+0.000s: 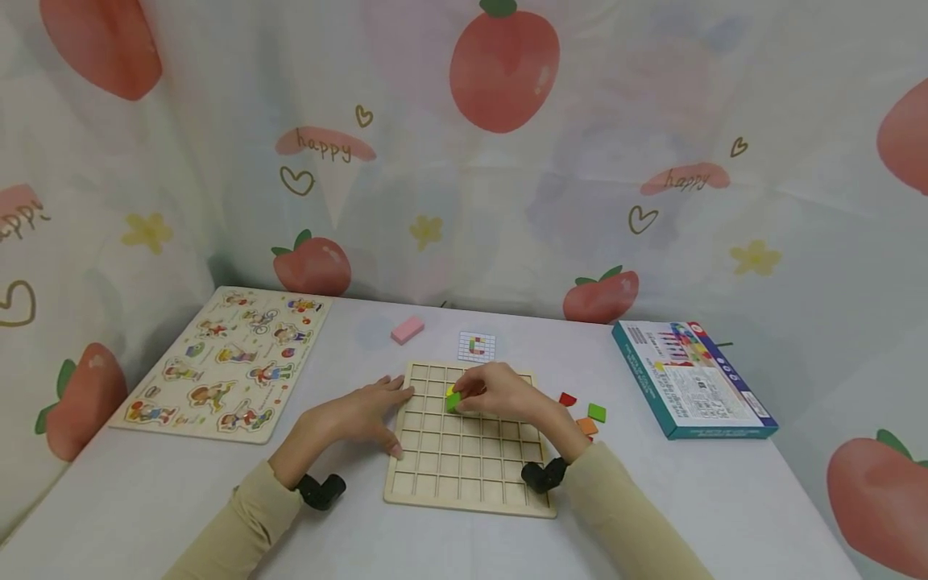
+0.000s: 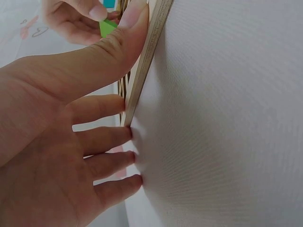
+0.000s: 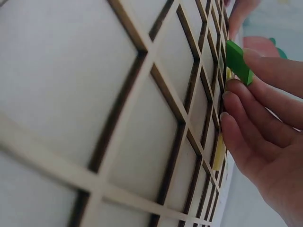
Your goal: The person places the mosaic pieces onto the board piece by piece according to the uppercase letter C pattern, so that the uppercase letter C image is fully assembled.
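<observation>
Right hand over the grid board, its fingers clamped on a green tile, thumb against the near face; the tile is tilted, right by a yellow piece in the far-left part of the grid, and whether it touches the ribs I cannot tell; over to the left hand, fingers apart and fairly straight, thumb at the board's left edge, a good brace against sliding on the tabletop; the sound play here, I'd judge, is to check the pattern card just behind the board, square the tile's sides to the ribs, lower one edge first, then let go and press flat with a fingertip; the risk looks to be a corner riding up on a rib, or those curled fingers nudging the yellow piece
</observation>
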### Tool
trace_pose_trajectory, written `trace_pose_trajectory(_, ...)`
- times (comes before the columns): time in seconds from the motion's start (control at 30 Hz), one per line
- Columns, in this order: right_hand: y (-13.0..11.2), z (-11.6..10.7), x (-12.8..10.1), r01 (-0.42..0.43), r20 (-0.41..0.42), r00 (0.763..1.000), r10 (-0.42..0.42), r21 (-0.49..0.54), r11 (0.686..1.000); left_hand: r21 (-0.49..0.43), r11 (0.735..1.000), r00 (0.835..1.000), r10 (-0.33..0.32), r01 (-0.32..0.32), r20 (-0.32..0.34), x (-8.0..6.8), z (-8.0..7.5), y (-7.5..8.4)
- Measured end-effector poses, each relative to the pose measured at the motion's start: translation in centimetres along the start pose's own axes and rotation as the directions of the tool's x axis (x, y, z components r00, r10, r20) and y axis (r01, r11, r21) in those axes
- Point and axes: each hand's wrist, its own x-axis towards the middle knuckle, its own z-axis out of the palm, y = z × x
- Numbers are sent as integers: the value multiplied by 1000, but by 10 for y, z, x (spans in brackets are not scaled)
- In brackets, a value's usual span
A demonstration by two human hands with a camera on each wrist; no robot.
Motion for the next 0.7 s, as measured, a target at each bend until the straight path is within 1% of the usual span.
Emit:
trace_pose_trajectory(0.27, -6, 1, 3, -6, 4, 1000, 7, -49, 999, -3, 1000, 1000, 2, -2, -2, 0, -1, 1)
trace_pose_trajectory(0.5, -6, 4, 6, 8, -8, 1000, -9, -106, 994, -7, 1000, 1000, -7, 7, -3, -1, -1, 1)
trace_pose_trajectory(0.7, -4, 5, 6, 3, 5, 1000, -3, -100, 995, -9, 1000, 1000, -4, 4, 0, -1, -1, 1)
